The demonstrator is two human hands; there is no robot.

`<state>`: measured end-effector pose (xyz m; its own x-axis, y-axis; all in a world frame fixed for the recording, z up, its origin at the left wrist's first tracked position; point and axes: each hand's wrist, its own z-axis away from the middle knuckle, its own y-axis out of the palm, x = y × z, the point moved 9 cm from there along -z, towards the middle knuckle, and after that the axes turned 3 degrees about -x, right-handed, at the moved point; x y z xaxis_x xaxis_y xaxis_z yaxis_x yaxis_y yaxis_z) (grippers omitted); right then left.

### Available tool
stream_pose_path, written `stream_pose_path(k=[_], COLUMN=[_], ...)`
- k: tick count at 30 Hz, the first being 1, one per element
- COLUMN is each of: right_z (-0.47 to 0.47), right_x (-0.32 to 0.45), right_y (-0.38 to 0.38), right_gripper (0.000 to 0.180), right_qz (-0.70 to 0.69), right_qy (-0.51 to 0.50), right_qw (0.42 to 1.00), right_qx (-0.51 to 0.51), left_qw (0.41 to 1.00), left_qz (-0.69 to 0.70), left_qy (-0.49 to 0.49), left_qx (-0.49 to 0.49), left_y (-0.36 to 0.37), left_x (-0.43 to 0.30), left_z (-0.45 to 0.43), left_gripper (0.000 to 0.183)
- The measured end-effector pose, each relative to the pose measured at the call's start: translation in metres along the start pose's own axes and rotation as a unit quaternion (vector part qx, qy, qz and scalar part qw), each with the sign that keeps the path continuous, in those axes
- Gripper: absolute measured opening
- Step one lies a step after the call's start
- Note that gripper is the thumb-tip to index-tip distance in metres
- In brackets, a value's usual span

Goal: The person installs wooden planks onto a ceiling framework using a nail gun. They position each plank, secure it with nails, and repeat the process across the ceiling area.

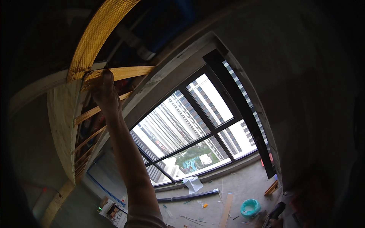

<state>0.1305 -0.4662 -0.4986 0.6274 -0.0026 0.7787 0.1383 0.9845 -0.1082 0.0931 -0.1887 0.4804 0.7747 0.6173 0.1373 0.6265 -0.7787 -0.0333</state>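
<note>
My left hand (107, 95) is raised overhead to the upper left, thumb up against a wooden batten (131, 72) of a ceiling frame. Its fingers are in shadow around the batten's near end. Just beside it, a wide yellowish wooden strip (98, 37) with a textured face meets that end. Below the joint hangs a pale board panel (61, 111), with more wooden battens (88, 115) running from its edge to the wall. Low at the right edge, my right hand (276, 223) is dim and partly cut off, holding a dark hand tool (275, 212) whose exact kind is unclear.
A black-framed window (211, 129) overlooks tall buildings. On the concrete floor lie a turquoise coil (250, 208), a long dark bundle (188, 197), a wooden board (226, 209), white paper (193, 184) and scraps. A cluttered white box (114, 212) stands lower left. Blue piping (171, 31) runs overhead.
</note>
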Motion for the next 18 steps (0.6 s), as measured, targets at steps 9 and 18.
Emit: stream_pose_path(k=[9,18], right_z=[0.024,0.019], right_x=[0.012,-0.002], right_y=[-0.027,-0.019], right_gripper=[0.058,0.036], right_qz=[-0.003,-0.002], right_qy=[-0.023,-0.073], right_qw=[1.000,0.997], right_qx=[0.005,-0.025], left_qw=[0.959,0.960], left_qz=[0.259,0.247], left_qy=[-0.110,-0.102], left_qx=[0.041,0.081], left_y=[0.022,0.026], left_x=[0.000,-0.016], left_z=[0.002,-0.010], left_gripper=[0.020,0.016])
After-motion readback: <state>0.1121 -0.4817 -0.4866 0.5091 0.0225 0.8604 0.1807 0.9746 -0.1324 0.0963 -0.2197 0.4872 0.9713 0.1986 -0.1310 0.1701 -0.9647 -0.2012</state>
